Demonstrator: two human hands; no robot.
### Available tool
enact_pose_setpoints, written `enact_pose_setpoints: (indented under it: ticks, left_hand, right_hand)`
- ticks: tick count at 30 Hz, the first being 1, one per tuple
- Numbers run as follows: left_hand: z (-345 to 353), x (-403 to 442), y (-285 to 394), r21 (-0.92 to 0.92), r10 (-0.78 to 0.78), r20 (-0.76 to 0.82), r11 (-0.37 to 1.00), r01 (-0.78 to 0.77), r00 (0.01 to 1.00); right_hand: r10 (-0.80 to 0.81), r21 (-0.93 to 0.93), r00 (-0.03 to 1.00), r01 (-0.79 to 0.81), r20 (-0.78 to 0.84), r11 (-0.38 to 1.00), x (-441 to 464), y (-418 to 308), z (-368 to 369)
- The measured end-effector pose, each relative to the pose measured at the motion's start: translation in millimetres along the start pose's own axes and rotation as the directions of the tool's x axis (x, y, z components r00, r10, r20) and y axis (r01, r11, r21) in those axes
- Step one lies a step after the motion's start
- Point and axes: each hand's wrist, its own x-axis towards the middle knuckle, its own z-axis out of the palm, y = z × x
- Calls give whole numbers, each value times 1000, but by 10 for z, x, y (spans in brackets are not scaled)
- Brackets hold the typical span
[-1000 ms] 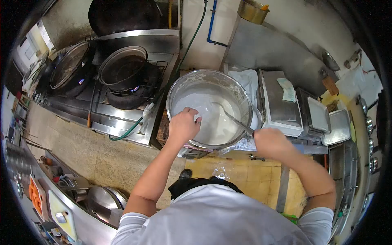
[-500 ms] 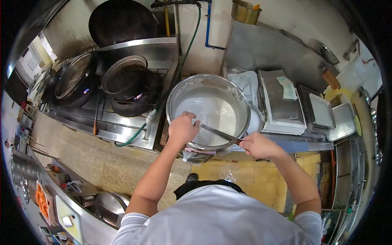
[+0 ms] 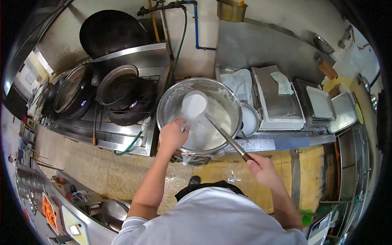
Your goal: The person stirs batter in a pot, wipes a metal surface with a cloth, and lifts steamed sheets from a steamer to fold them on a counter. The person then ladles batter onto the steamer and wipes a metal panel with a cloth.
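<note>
A big metal pot (image 3: 160, 102) stands in front of me with cloudy whitish liquid inside. My right hand (image 3: 263, 169) is closed around the dark grip of a long-handled ladle (image 3: 224, 134). Its handle slants over the near right rim, and the round bowl, full of something white, sits raised inside the pot. My left hand (image 3: 173, 134) hovers over the pot's near left rim, fingers loosely bent and thumb apart, close to the ladle's bowl. I see nothing in it, and cannot tell whether it touches the rim.
To the left, a dark pan (image 3: 118, 87) sits on a stove with a lit flame, and a large wok (image 3: 112, 34) leans behind. A green hose (image 3: 132, 148) crosses the stove's edge. Right of the pot are a smaller bowl (image 3: 250, 119), a white cloth (image 3: 239, 83) and metal trays (image 3: 345, 112).
The ladle's bowl has come up into view holding something white. My right hand has moved down, nearer my body, and my left hand has drawn back toward the near left rim.
</note>
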Motion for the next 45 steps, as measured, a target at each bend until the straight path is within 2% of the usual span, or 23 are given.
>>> enact_pose_setpoints:
  ticks: [4,6,9,12,15,18,21,24,27,30,36,39,42,45]
  left_hand:
    - [26,4,-16,5,16,-25,1000,-16,1000]
    - [-3,4,7,-10,-4,-13,1000,4,1000]
    - [15,7,0,-25,-18,-18,1000,18,1000]
    - [25,10,-25,-29,-7,-30,1000,6,1000]
    - [7,0,-20,-35,-3,-30,999,2,1000]
    - [-16,-16,-16,-38,0,-33,999,-1,999]
    - [-26,-39,-14,-38,5,-47,999,-7,999]
    - [-31,-61,-17,-36,26,-78,999,-29,997]
    - [-73,-68,1,-48,13,-65,999,-17,998]
    - [-86,-61,14,-45,-2,-40,999,1,999]
    - [-47,-31,-19,-38,-2,-34,999,1,999]
    - [-30,-33,-34,-44,2,-41,999,-3,999]
    - [-46,-43,-42,-37,-1,-31,999,-1,1000]
    - [-39,-31,-43,-19,-4,-10,1000,4,1000]
  right_hand:
    - [-146,-122,983,132,-114,984,-182,84,-2]
    - [-276,-204,941,237,-194,950,-196,204,32]
    - [-375,-306,886,289,-274,907,-152,354,61]
    - [-421,-502,856,234,-301,833,-46,308,60]
    - [-362,-642,889,108,-279,759,107,28,100]
    - [-494,-753,846,191,-198,629,429,-10,207]
    - [-522,-809,852,280,-38,516,602,-173,300]
    - [-520,-864,843,360,138,352,641,-312,333]
    - [-428,-883,858,408,283,233,480,-606,210]
    - [-400,-847,842,476,361,236,311,-889,-10]
    - [-245,-791,801,589,546,166,221,-1500,-332]
    - [-189,-767,794,608,578,204,330,-1552,-233]
    - [-260,-758,781,619,568,205,423,-1197,97]
    - [-247,-838,855,506,456,205,443,-882,441]
